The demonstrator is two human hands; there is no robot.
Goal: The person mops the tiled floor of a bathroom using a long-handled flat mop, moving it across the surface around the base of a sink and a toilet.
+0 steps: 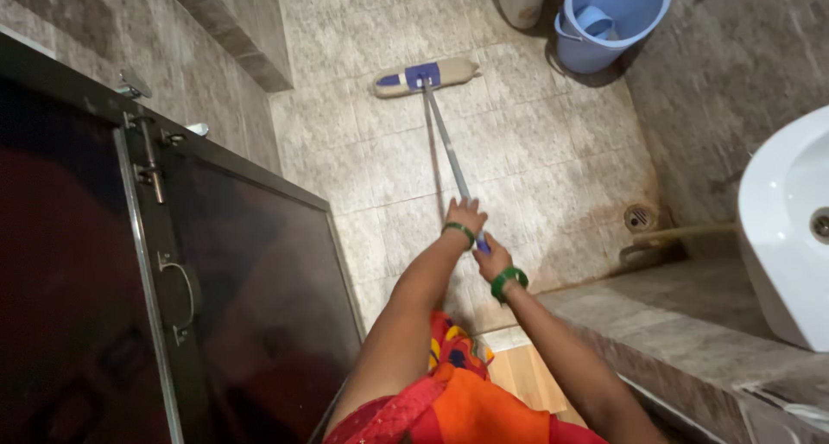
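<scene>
Mop (427,75) w/ flat head lies on the tiled floor (535,150), far end of the room, its thin handle (449,150) running back to the person. Left hand (465,215) is closed round the handle, higher up the pole; right hand (492,256) is closed round the pole's near end, just below the left, w/ a bit of blue grip showing between them. Both wrists carry green bangles.

Risks, as I judge them: arms are stretched out nearly full, so control at the head is prob. weak; a hard push could send the head into the blue bucket (609,21) standing near it, to the right by the far wall, and tip or shove it. A smaller blue jug sits inside the bucket & could spill w/ it. Floor may be wet (can't tell), so a slip is possible when leaning fwd. A wide sweep right could knock the handle vs. the white basin (781,228) or the raised stone ledge (682,314).

Around: dark glass-panelled door (173,288) w/ metal latch & pull handle at left, narrowing the room to swing. Floor drain (640,217) at right, near the ledge, w/ a pale hose beside it. White fixture, partly seen, behind the bucket. Orange-red garment at bottom edge.
</scene>
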